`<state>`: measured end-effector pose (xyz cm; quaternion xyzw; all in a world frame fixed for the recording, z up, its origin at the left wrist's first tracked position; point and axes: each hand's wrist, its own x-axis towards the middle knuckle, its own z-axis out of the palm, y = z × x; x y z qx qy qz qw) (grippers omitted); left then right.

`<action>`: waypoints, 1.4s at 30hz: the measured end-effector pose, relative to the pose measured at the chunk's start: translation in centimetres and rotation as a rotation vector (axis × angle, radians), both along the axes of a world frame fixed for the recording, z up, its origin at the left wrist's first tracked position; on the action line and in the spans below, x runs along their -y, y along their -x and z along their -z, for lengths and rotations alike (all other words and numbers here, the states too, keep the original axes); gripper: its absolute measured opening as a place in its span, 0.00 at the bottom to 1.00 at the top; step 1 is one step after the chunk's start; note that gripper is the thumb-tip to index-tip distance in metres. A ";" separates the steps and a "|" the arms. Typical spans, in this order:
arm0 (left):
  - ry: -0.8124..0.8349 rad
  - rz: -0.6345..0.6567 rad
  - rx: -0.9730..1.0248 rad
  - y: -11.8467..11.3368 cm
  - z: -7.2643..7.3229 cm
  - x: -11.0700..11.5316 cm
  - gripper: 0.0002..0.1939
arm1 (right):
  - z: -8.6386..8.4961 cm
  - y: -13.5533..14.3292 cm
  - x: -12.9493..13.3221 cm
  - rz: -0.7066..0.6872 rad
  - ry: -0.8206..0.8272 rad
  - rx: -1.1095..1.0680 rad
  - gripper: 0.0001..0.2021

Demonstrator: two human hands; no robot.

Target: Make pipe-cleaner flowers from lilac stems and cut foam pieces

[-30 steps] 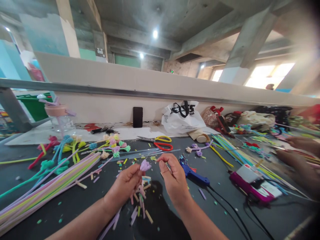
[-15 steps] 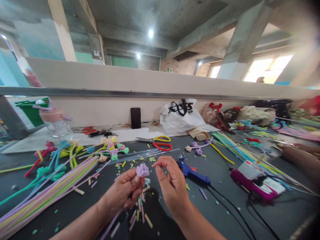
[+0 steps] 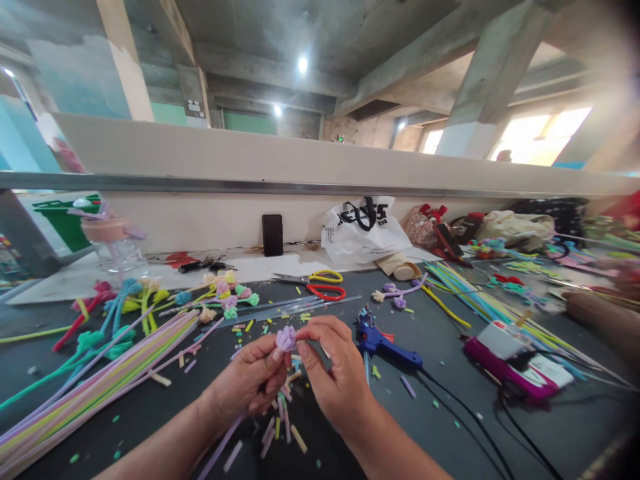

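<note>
A small lilac flower (image 3: 286, 339) of fuzzy stem pieces is pinched between the thumb and fingers of my left hand (image 3: 255, 377). A lilac stem (image 3: 220, 448) runs down below that hand. My right hand (image 3: 333, 367) has its thumb and index fingertips at the flower's right side, the fingers curled. Cut stem pieces (image 3: 285, 420) in pink, yellow and white lie on the dark table beneath my hands. To the right of my right hand rests a blue glue gun (image 3: 387, 347).
Red and yellow scissors (image 3: 325, 291) lie behind my hands. Bundled stems (image 3: 115, 373) cover the left side. A magenta power strip (image 3: 517, 373) with cables sits at right. Farther back are a phone (image 3: 273, 235), a white bag (image 3: 363, 233) and, far right, another person's arm (image 3: 595, 317).
My right hand has moved left, bringing its fingertips from a gap beside the flower to the flower's edge. The flower shows a rounder face now.
</note>
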<state>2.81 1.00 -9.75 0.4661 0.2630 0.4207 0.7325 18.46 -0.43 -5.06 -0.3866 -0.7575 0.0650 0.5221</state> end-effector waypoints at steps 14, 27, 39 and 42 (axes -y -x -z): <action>-0.063 -0.028 -0.113 0.1 0.4 -0.5 0.13 | 0.1 0.0 -0.6 0.121 -0.103 0.196 0.06; -0.041 -0.012 -0.098 0.0 0.2 -0.3 0.13 | 0.6 0.1 -0.6 0.067 -0.133 0.185 0.07; 0.012 0.129 0.120 0.8 -0.2 -0.2 0.10 | -0.5 -0.7 -0.4 0.040 -0.059 -0.085 0.05; 0.017 0.160 0.189 1.0 -0.1 -0.4 0.10 | -0.3 -0.7 -0.2 0.042 -0.087 -0.081 0.05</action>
